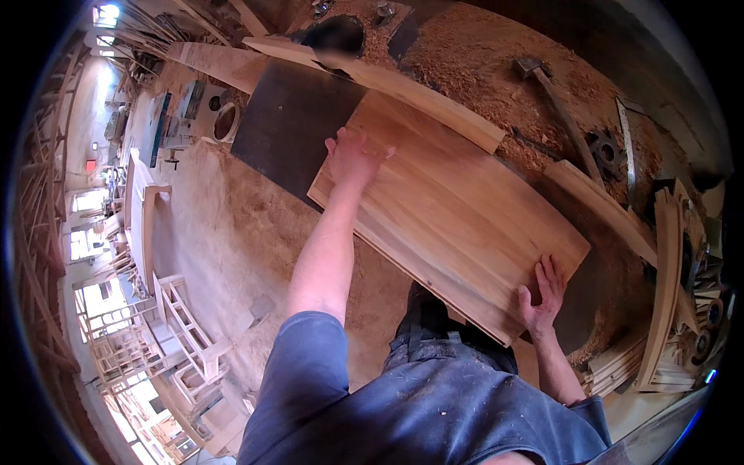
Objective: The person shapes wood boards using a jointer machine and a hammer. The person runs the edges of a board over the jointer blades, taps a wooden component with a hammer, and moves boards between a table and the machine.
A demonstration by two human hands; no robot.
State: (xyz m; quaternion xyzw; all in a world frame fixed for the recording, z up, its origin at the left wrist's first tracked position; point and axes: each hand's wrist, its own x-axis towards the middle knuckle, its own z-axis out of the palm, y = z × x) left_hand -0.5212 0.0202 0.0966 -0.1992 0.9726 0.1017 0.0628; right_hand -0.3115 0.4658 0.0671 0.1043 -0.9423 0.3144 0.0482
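Note:
A wide, pale wooden panel (457, 209) made of glued boards lies tilted across a dark machine table (291, 124). My left hand (353, 155) rests flat on the panel's far left corner, arm stretched out, fingers spread. At the panel's near right corner my right hand (542, 291) grips the edge, thumb on the side and fingers over the top face. A long narrow board (403, 85) runs along the panel's far edge, like a fence.
Sawdust (480, 54) covers the surface beyond the fence. A hammer (554, 93) and a steel ruler (628, 139) lie at the right. Stacked wooden strips (666, 287) stand at the far right. Wooden frames (182, 325) sit on the dusty floor at left.

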